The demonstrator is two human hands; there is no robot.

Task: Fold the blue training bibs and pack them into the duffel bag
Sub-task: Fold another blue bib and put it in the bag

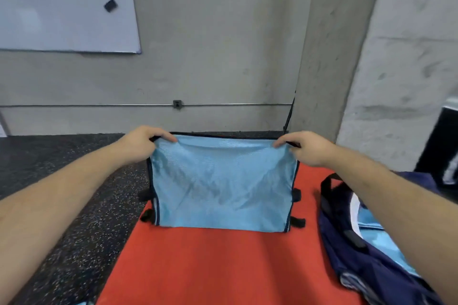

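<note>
A light blue mesh bib (223,186) with dark trim and black side straps hangs in front of me above a red mat (210,267). My left hand (142,143) pinches its top left corner, and my right hand (306,147) pinches its top right corner. The bib's lower edge hangs just above the mat or touches it; I cannot tell which. At the right lies a navy duffel bag (371,267), open, with light blue fabric (379,233) showing inside and a black strap over it.
Dark speckled rubber floor (74,218) lies left of the mat. A grey concrete wall (223,57) with a whiteboard (62,7) stands behind, and a concrete column at the right. A black object (441,151) sits at the far right edge.
</note>
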